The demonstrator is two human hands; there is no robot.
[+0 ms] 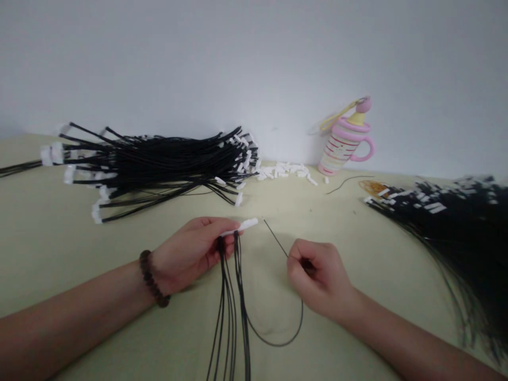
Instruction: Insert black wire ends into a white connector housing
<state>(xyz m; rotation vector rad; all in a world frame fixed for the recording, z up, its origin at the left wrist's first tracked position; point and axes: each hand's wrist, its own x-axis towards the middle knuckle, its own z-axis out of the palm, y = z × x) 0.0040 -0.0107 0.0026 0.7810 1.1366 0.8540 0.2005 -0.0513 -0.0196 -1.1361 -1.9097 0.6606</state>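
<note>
A slender white connector strip (249, 224) sits tilted at centre, right end farther; thin black wires (240, 280) trail nearward from it. One black strand (277, 239) loops right, its tip just beside that end.

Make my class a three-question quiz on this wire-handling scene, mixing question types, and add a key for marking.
1. What does the right hand hold: (A) a pen, (B) a thin black wire, (C) scissors?
2. True or false: the left hand is empty.
3. Fill in: a scatter of loose white pieces lies between the bundle of black wires and the pink-handled ____.

Key: 1. B. 2. False; it holds a white strip. 3. Cup.
</note>
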